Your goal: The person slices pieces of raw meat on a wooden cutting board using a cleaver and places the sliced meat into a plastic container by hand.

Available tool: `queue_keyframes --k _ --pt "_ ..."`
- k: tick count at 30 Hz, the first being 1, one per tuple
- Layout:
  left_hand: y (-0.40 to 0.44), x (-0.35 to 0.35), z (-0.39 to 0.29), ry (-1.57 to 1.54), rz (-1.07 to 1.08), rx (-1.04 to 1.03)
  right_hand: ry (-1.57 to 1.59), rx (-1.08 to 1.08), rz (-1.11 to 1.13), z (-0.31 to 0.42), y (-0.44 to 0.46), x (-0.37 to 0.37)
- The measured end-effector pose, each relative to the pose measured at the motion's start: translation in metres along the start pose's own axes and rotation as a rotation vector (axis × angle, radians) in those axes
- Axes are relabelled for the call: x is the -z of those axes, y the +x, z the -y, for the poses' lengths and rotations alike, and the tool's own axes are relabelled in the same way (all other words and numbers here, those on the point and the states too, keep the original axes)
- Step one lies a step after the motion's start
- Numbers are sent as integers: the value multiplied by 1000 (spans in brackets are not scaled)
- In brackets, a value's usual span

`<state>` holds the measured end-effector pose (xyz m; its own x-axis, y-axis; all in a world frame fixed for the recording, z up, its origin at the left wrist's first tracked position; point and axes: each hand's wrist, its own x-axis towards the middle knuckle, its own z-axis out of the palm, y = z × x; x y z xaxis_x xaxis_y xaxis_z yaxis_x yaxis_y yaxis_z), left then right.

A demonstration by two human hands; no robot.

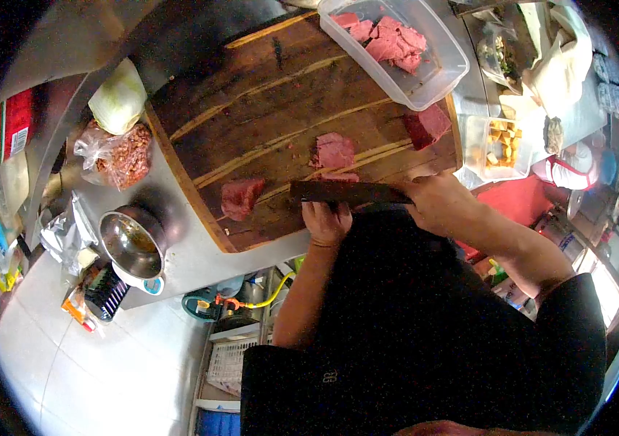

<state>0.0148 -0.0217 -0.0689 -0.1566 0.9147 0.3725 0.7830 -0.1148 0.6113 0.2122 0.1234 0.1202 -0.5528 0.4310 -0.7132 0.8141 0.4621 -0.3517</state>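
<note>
My right hand (436, 205) is wrapped round the handle of a broad dark cleaver (353, 192), its blade lying across the near part of a wooden cutting board (266, 109). My left hand (327, 224) sits close against the blade's near side with fingers curled together; the blade hides the fingertips and whatever is under them. Just beyond the blade lie a thin strip of red meat (340, 176) and a flat pile of meat slices (334, 150). One meat chunk (242, 198) rests to the left, and a larger meat block (427, 127) to the right.
A clear plastic tub (444, 81) of sliced meat stands on the board's far right corner. Beyond the right edge is a box (478, 149) of yellowish cubes. To the left are a cabbage (118, 98), bagged mince (124, 156) and a steel bowl (129, 236). Another person (574, 168) is far right.
</note>
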Motion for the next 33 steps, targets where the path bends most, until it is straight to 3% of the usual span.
queue_keyframes --k 5,16,18,20,22,25,27,30,32,33 --pt "-2 -4 2 24 -43 -11 -61 -48 171 9 7 16" --pt "-5 -4 1 29 23 10 -127 78 84 8 43 -9" --pt "3 -4 -3 49 -85 -30 -161 101 122 14 55 -8" --pt "14 2 -6 70 -114 -85 -67 200 -211 20 64 -11" --pt "22 2 -6 86 -122 -135 -30 179 -188 20 76 -2" --pt "18 0 -5 -159 -147 -5 48 148 -214 22 65 15" --pt "9 -5 0 -35 -100 -21 86 131 -268 21 47 19" --pt "2 -11 6 35 -117 -72 96 106 -224 14 21 19" --pt "-4 -8 7 39 -110 -80 29 -40 18 14 8 18" --pt "-6 -8 6 35 -101 -75 32 -42 21 18 3 22"
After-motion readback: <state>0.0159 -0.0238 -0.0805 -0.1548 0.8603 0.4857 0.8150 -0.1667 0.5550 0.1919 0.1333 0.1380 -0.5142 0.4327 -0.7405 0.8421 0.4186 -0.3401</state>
